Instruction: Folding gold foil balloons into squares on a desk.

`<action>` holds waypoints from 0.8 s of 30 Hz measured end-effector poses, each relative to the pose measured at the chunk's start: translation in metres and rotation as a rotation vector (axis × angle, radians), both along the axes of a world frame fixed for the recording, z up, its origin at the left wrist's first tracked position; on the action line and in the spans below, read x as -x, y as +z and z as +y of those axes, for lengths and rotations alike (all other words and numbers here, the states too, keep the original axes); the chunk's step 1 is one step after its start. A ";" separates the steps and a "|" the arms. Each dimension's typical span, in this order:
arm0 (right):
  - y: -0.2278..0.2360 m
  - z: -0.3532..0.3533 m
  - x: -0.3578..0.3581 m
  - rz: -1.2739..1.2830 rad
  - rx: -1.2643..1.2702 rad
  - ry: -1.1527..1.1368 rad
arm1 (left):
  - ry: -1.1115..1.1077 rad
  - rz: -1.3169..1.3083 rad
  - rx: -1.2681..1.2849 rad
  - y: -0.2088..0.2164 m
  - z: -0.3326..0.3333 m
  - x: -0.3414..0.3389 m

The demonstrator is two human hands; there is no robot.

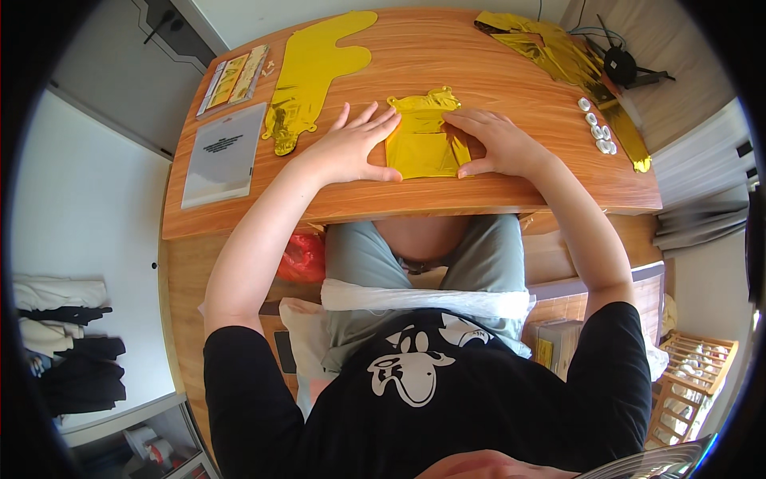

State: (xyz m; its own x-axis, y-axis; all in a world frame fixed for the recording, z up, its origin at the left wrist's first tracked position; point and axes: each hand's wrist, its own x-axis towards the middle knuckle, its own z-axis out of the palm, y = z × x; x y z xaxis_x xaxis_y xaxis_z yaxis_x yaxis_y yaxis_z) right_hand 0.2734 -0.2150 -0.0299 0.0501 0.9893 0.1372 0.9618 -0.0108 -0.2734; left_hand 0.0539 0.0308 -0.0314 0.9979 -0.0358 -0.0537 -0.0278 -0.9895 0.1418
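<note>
Toward the front of the wood-grain surface (431, 49), the left hand (349, 150), fingers spread, touched a folded gold foil balloon (425, 145), probably light, limp, slippery, easily creased and best taken by its side edges, while the right hand (509, 147), fingers parted, touched its right side, neither gripping.

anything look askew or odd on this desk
The long gold foil piece at upper right looks untidy: it lies creased near the black device, unlike the mostly smooth gold piece at upper left.

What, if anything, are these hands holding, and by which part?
Nothing appears gripped: the folded gold foil lies on the table, left hand at its left edge, right hand at its right.
</note>
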 end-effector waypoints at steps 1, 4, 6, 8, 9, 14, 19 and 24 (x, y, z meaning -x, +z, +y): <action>0.001 0.001 0.000 -0.021 0.002 0.007 | 0.011 0.004 0.017 0.001 -0.001 0.000; 0.004 0.003 0.002 -0.061 0.008 0.024 | 0.051 0.032 0.048 0.007 -0.004 0.001; 0.008 0.002 0.002 -0.081 0.014 0.033 | 0.077 0.054 0.064 0.016 -0.010 0.000; 0.012 0.002 0.002 -0.105 0.026 0.047 | 0.135 0.089 0.085 0.024 -0.015 0.000; 0.013 0.002 0.002 -0.103 0.029 0.044 | 0.132 0.092 0.087 0.022 -0.013 0.000; 0.010 0.003 -0.002 -0.122 0.013 0.060 | 0.176 0.138 0.083 0.031 -0.018 -0.002; 0.009 0.002 0.000 -0.100 0.026 0.043 | 0.130 0.109 0.144 0.014 -0.004 -0.002; 0.013 0.003 0.003 -0.067 0.045 0.026 | 0.072 0.010 0.340 0.008 0.007 0.004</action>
State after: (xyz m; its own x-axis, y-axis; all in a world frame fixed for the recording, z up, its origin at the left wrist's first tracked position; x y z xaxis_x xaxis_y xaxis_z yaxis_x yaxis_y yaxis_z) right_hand 0.2702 -0.2121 -0.0165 0.0163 0.9954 0.0943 0.9781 0.0037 -0.2082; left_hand 0.0501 0.0378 -0.0237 0.9980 0.0175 -0.0605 0.0436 -0.8850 0.4636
